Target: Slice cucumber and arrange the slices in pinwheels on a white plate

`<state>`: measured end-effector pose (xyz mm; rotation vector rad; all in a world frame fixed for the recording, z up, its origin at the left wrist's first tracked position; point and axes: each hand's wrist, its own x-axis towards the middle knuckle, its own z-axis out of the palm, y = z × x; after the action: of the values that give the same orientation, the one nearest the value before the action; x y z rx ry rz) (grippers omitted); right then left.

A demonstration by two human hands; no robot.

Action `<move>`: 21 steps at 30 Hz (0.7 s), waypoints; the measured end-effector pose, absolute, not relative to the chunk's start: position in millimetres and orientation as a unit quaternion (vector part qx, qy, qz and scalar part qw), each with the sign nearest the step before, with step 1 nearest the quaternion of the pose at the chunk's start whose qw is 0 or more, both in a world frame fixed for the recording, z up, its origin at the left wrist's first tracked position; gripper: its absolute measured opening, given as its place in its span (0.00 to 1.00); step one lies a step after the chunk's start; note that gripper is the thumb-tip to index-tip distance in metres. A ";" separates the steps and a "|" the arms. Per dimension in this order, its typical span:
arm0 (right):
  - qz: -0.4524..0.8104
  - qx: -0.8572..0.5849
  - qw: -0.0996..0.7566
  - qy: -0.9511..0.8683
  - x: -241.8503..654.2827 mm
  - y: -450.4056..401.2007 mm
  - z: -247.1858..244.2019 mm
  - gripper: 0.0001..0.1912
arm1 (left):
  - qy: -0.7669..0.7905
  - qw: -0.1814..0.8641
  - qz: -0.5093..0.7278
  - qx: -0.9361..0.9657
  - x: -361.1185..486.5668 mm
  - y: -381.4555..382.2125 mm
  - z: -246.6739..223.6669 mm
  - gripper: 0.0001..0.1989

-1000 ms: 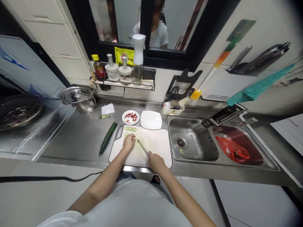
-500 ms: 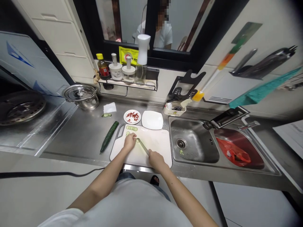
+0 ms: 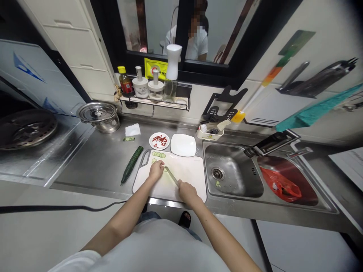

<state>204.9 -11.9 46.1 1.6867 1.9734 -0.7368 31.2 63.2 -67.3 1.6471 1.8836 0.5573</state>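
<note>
On the white cutting board (image 3: 184, 189) my left hand (image 3: 155, 170) has its fingers drawn together at a thin cucumber slice (image 3: 165, 170), which is partly hidden. My right hand (image 3: 187, 192) is wrapped round the handle of a knife (image 3: 171, 176). The blade points up and left, its tip at that slice, close to my left fingertips. A short row of cucumber slices (image 3: 159, 154) lies near the board's top left, with another slice partly behind my left hand. Left of the board rests a dark green cucumber (image 3: 132, 165).
Behind the board stand a plate of red pieces (image 3: 152, 141) and a white plate (image 3: 183, 145). A double sink (image 3: 235, 189) is on the right, a lidded pot (image 3: 99, 115) on the left. A condiment shelf (image 3: 159, 102) hangs below the window, where a person shows.
The view has shifted slightly. Both hands and the knife stay in almost the same place on the board.
</note>
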 end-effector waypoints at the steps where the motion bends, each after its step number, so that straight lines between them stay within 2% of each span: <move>1: -0.263 0.607 0.219 0.717 205.4 -11.2 45.9 0.17 | 0.705 0.286 0.207 0.615 31.2 63.3 -67.1 0.12; 21: -0.179 0.584 0.229 0.758 216.3 -0.5 50.8 0.17 | 0.704 0.279 0.206 0.620 30.1 61.8 -68.0 0.13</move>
<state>216.3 -0.5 50.8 1.6078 2.0867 -0.4937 30.1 61.8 -68.0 1.6633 1.8872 0.5528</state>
